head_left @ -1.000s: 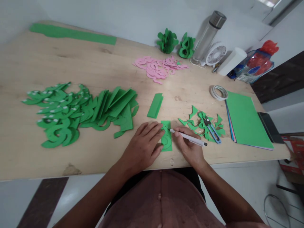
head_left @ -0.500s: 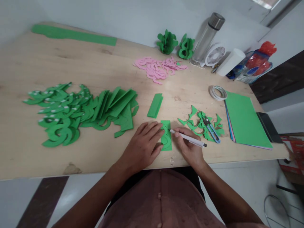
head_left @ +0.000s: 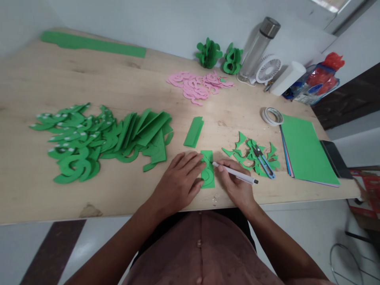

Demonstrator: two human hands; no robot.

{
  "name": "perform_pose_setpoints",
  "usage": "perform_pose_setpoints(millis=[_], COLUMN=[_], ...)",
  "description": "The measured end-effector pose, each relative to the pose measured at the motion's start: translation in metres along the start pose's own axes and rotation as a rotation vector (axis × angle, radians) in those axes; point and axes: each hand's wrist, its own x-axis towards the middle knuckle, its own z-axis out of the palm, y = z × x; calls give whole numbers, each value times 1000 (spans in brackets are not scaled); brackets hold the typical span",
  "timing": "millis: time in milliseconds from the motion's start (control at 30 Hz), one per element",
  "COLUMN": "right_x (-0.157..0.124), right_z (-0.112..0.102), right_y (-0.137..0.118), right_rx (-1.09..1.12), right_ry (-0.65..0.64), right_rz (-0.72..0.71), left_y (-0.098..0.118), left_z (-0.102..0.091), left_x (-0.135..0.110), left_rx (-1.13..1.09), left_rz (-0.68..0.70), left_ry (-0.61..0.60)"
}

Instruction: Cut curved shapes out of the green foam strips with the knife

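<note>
A small green paper rectangle [head_left: 208, 180] with a curved outline drawn on it lies near the table's front edge. My left hand [head_left: 181, 180] rests flat with fingers stretched, the fingertips on the paper's left side. In my right hand [head_left: 237, 184] is a white pen [head_left: 237, 173], its tip at the paper's right edge. Just behind lies a folded green paper strip [head_left: 194, 132]. Beside my right hand, blue-handled thread snips [head_left: 265, 163] lie on green paper scraps [head_left: 243, 138].
Left on the table [head_left: 118, 87] are green cutouts [head_left: 75, 162] and folded green papers [head_left: 148, 130]. Pink cutouts [head_left: 194, 87] lie behind. At the right are a tape roll [head_left: 271, 116], green sheets [head_left: 305, 150] and a dark phone-like slab [head_left: 335, 158]. A bottle [head_left: 255, 51] and small fan [head_left: 268, 69] stand by the wall.
</note>
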Motion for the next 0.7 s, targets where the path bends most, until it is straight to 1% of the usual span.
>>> perform_pose_setpoints(millis=[333, 567, 700], right_x=[0, -1, -1], right_z=[0, 1, 1], right_y=[1, 2, 0], right_rx=[-8, -5, -9], right_ry=[-5, 7, 8], right_rz=[-5, -13, -12], left_y=[1, 0, 1], left_z=[-2, -2, -3], left_x=[1, 1, 1], left_rx=[-8, -8, -11], left_rz=[-15, -7, -20], left_ry=[-27, -11, -22])
